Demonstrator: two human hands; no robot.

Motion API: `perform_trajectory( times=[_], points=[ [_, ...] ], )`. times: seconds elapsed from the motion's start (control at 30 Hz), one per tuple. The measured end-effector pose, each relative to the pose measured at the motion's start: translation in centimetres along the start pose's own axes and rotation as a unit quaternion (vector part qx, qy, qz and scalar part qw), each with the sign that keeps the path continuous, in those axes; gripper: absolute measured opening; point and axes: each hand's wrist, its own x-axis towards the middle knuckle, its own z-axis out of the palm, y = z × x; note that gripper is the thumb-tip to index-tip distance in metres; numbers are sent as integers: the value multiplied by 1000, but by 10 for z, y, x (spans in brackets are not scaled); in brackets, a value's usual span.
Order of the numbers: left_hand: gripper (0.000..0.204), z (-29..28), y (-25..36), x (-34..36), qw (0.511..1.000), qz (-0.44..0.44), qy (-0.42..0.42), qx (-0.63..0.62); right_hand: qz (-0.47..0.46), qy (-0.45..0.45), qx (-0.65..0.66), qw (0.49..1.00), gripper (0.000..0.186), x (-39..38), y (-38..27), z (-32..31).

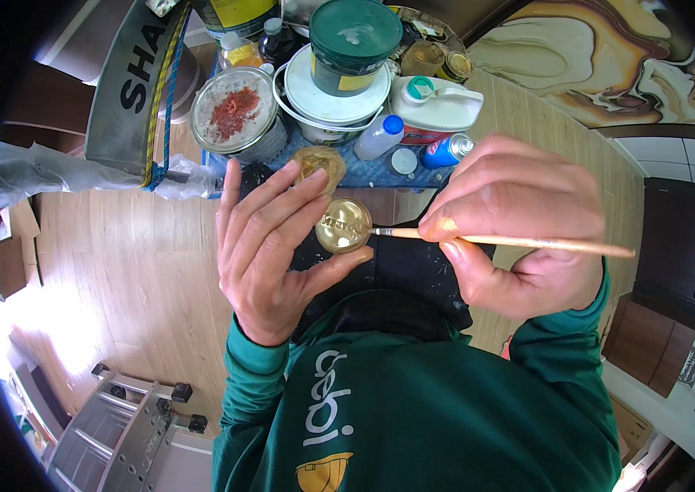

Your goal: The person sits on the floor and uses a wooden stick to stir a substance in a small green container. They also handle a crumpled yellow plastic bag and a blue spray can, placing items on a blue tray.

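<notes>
My left hand [269, 242] grips a small round gold-coloured piece [343, 225] between its thumb and fingers. The piece has a shiny face with raised lettering; whether it is a lid or a disc I cannot tell. In my right hand [519, 221] is a thin paintbrush [552, 244] with a pale wooden handle, pinched between thumb and fingers. Its bristle end meets the right edge of the gold piece. A gold smear shows on a finger of that hand. Just beyond my left fingertips sits a crumpled tan lump [320, 166], at the near edge of a blue-covered surface.
On the blue-covered surface [298, 148] stand a bucket with red residue on its lid [236, 115], stacked green [355, 41] and white tubs [335, 86], a white jug [437, 102], a blue-capped bottle [380, 137] and a blue can [446, 151]. A folding ladder [126, 426] is at lower left.
</notes>
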Motion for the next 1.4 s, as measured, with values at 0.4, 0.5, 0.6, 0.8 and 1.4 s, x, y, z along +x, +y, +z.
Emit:
perform_trajectory(
  times=[0.4,0.5,0.6,0.8,1.4],
  points=[
    [59,-1,-2,1,998,-20,-9,-59,10,5,75,997,18,-3,9,5],
    [59,-1,-2,0,998,-23,-13,-53,16,35,26,999,17,-4,8,3],
    [65,-2,-3,-1,998,-16,-20,-58,19,45,33,998,17,-4,7,6],
    [60,-2,-3,0,998,-24,-9,-62,24,37,29,999,17,-2,7,9],
    [59,-1,0,3,999,-4,-8,-46,-33,43,17,998,22,-1,4,8]
  ],
)
